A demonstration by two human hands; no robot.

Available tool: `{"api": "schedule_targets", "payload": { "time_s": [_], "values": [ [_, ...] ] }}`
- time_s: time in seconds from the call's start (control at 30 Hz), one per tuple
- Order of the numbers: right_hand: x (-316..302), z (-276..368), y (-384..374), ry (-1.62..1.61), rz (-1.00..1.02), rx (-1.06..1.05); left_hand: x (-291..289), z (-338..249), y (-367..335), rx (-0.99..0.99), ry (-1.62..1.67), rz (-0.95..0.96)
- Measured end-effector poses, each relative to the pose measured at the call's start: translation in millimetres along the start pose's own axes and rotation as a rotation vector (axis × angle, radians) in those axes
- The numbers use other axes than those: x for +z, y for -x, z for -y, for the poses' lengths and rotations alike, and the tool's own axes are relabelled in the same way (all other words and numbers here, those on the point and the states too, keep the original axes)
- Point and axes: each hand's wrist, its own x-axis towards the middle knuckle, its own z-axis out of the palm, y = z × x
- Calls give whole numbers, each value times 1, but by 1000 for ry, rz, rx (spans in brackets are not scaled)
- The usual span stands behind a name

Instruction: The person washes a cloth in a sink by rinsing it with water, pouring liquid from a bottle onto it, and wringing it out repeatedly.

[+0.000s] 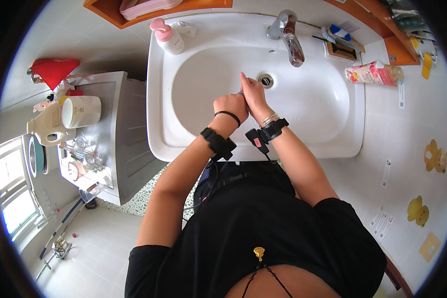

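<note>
We hold both hands together over the bowl of the white sink (pixel 328 119), close to the drain (pixel 265 79) and below the spout of the metal tap (pixel 290 37), so anything that drips falls into the bowl and not on the floor. Our left hand (pixel 230 106) is curled into a loose fist around a small grey thing (pixel 240 92) that only just shows between the hands; we cannot tell what it is. Our right hand (pixel 252 92) presses against the left, its fingers pointing up and away from us, touching the same small thing. Whether it grips it or only rests on it we cannot tell. No water is seen running from the tap.

The things around the rim sit within easy reach: a pink-capped pump bottle (pixel 168 36) at the back left corner, a brush (pixel 340 48) and a pink tube (pixel 372 73) lying on the right side. A white cabinet (pixel 119 144) stands to our left, carrying a white mug (pixel 80 111).
</note>
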Motion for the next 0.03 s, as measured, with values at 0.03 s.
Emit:
{"api": "schedule_targets", "payload": {
  "time_s": [0.03],
  "values": [
    [-1, -3, 0, 128, 65, 9, -7, -1, 5, -8, 67, 87]
  ]
}}
